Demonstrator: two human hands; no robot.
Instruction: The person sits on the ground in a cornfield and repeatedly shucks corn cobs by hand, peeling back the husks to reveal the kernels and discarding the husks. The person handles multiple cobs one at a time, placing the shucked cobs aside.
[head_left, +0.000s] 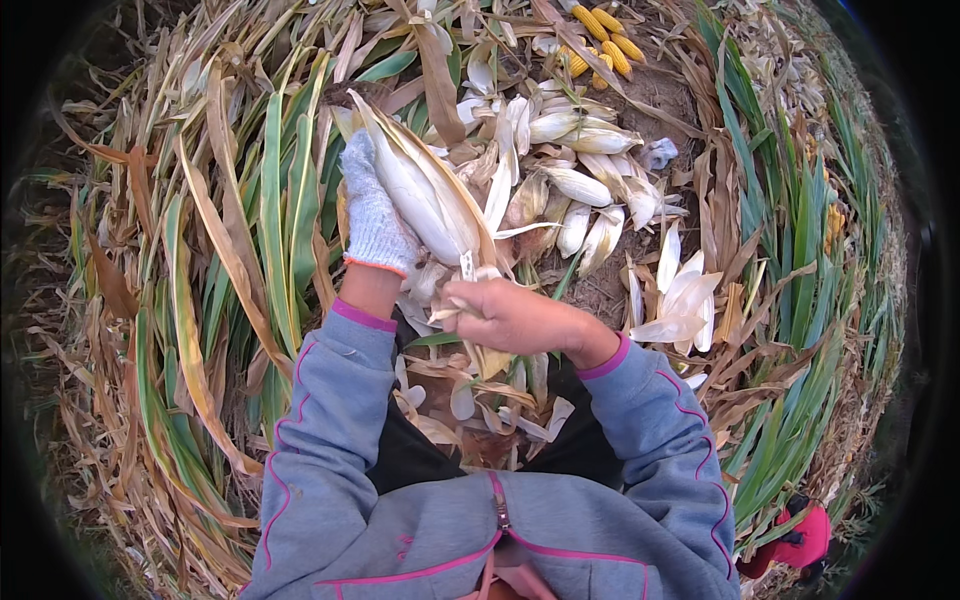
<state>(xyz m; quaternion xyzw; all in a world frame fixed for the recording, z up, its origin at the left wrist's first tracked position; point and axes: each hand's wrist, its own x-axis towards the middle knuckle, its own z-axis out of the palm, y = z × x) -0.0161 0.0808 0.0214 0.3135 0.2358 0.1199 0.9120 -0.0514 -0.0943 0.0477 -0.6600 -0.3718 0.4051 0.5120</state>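
Note:
My left hand (377, 206), in a pale knitted glove with an orange-edged cuff, grips a large ear of corn (427, 191) in its whitish husk. The ear slants, its tip up and to the left. At its lower end my right hand (499, 315), bare, is closed in a fist around a pulled-down strip of husk (459, 304). A yellowish husk piece (487, 360) hangs below that fist. How much of the kernels is bared cannot be seen. Right beyond the ear lies a heap of corn ears (574, 184) in pale husks.
Several husked yellow cobs (604, 37) lie on brown soil at the top. A crumpled pale cloth item (658, 153) rests beside the heap. Cornstalks and leaves (289, 202) flank me on the left, more (795, 247) on the right. A person in red (804, 536) is at lower right.

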